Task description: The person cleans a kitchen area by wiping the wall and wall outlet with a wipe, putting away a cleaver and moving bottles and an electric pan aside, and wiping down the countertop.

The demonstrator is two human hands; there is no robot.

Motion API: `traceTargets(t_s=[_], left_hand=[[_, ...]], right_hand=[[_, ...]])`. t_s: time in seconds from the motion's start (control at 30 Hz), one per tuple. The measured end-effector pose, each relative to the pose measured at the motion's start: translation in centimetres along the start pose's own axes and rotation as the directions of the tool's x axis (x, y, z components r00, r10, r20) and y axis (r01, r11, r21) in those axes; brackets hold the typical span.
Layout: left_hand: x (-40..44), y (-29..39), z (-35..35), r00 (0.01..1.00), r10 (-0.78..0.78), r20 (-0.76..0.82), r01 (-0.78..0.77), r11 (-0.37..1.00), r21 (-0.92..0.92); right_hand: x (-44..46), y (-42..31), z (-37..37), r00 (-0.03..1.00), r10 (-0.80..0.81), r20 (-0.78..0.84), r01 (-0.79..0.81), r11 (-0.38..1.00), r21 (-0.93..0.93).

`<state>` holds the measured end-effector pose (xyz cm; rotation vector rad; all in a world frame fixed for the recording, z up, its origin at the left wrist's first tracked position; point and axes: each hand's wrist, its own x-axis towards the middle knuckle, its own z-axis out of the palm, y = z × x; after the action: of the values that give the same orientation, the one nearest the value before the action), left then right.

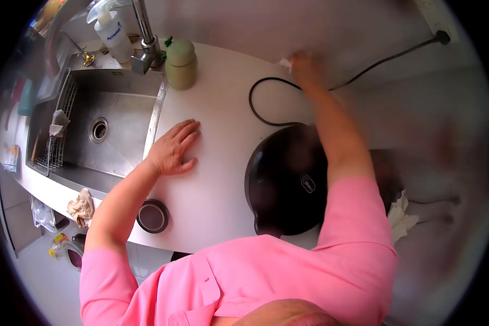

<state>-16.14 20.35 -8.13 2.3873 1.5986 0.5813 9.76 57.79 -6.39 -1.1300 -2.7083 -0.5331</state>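
My left hand [175, 148] rests palm down on the white countertop [217, 103], fingers stretched out, between the sink and a black appliance. At the back of the counter, against the wall, my right hand [305, 68] is blurred. A bit of white tissue [286, 64] shows at its fingers. Below my right forearm sits a round, glossy black electric appliance [282, 185], partly hidden by the arm. Its black cord [251, 98] loops over the counter behind it.
On the left is a steel sink [125, 108] with a wire rack [57, 136]. A faucet [148, 51], a white spray bottle [113, 35] and a green bottle [181, 65] stand behind it. Near the front edge lie a round dark-topped container [152, 216] and a crumpled beige cloth [81, 207].
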Motion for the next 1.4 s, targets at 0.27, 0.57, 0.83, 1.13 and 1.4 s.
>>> traceTargets(t_s=[0.27, 0.57, 0.83, 1.13, 1.4], left_hand=[[0.2, -0.2, 0.0, 1.000, 0.004, 0.017, -0.003, 0.998, -0.058], [0.4, 0.2, 0.0, 1.000, -0.015, 0.024, 0.015, 1.000, 0.004], [0.6, 0.6, -0.4, 0.999, -0.033, 0.030, 0.033, 0.999, -0.017], [0.3, 0.1, -0.2, 0.999, -0.010, 0.042, 0.011, 1.000, -0.008], [0.1, 0.3, 0.3, 0.999, -0.020, 0.038, 0.021, 1.000, -0.013]], right_hand=[[4.4, -13.7, -1.1, 0.893, -0.441, 0.094, 0.414, 0.885, 0.214], [-1.7, -3.0, -0.5, 0.924, -0.138, 0.356, 0.044, 0.965, 0.259], [-11.1, 11.9, -1.9, 0.638, 0.436, 0.635, -0.359, 0.898, -0.256], [-5.2, 2.1, -0.1, 0.798, 0.114, 0.591, -0.346, 0.890, 0.296], [-2.9, -7.9, -1.8, 0.878, -0.102, 0.468, -0.153, 0.866, 0.476]])
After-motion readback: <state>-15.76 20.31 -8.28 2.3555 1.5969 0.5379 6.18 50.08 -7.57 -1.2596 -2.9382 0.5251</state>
